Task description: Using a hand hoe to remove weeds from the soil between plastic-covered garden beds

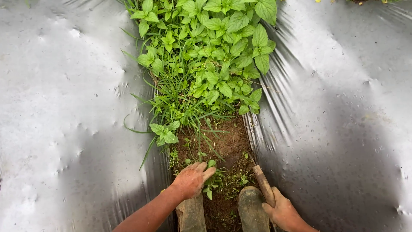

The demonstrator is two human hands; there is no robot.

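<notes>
The left hand (192,179) closes round a weed tuft (213,178) in the soil strip (227,144) at six o'clock, the right hand (283,211) wraps a wooden handle (263,184) just beside the boots (251,210); gripping low at the roots looks wisest.

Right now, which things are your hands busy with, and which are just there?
Busy with:
- left hand grabbing small weeds
- right hand holding wooden tool handle

Just there:
- silver plastic sheets
- tall leafy plants
- muddy boots
</notes>
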